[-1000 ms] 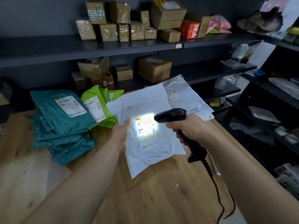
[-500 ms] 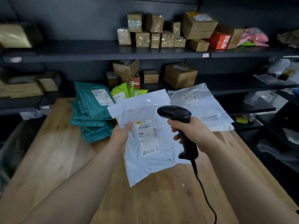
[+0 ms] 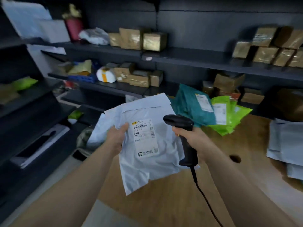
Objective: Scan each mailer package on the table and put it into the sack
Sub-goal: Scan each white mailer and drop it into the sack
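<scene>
My left hand (image 3: 116, 138) grips the left edge of a white mailer (image 3: 147, 163), its printed label facing up, held above the left end of the wooden table (image 3: 164, 203). My right hand (image 3: 193, 138) holds a black corded barcode scanner (image 3: 183, 128) beside the mailer's right edge; no light falls on the label. Teal mailers (image 3: 193, 105) and green mailers (image 3: 229, 118) are stacked at the table's back. More white mailers (image 3: 285, 145) lie at the right edge. A dark sack (image 3: 83, 138) shows below the held mailer, off the table's left end, mostly hidden.
Dark shelves (image 3: 180, 58) run along the back and left, loaded with taped cardboard boxes (image 3: 141, 38) and parcels. A flat white item (image 3: 39, 145) lies on a low shelf at the left. The scanner's cable (image 3: 206, 200) trails over the table toward me.
The scan light on the label has gone out. My view and both hands have swung left, carrying the white mailer from over the table's middle toward its left end.
</scene>
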A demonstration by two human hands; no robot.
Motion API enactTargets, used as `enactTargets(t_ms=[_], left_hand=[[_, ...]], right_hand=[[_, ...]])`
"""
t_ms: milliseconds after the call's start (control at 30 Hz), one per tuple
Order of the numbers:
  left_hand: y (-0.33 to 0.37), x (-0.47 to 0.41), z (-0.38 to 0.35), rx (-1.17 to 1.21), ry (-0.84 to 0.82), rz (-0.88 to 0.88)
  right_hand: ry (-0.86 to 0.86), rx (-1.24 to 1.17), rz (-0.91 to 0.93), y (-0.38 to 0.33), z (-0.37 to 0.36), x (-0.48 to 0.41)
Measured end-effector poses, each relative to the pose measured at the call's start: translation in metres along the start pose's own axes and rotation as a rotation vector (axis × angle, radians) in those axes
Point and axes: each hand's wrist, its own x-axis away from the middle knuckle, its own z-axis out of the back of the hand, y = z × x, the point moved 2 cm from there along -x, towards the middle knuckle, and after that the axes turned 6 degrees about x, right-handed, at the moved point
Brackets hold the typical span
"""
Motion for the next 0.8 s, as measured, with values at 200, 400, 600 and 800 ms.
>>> enactTargets(t_ms=[200, 400, 600, 800], left_hand=[[0.046, -0.086, 0.151, 0.075, 0.102, -0.004], [0.084, -0.185, 0.274, 0.054, 0.142, 0.006], [0.086, -0.279, 0.303, -0.046, 0.057, 0.078], [0.066, -0.374, 0.27, -0.126, -0.016, 0.101]], right_hand=[[-0.122, 0.032, 0.037, -0.062, -0.17, -0.045], [-0.102, -0.034, -0.034, -0.106, -0.309, -0.093], [-0.013, -0.125, -0.139, -0.114, -0.371, -0.149], [0.103, -0.206, -0.263, -0.096, -0.39, -0.24]])
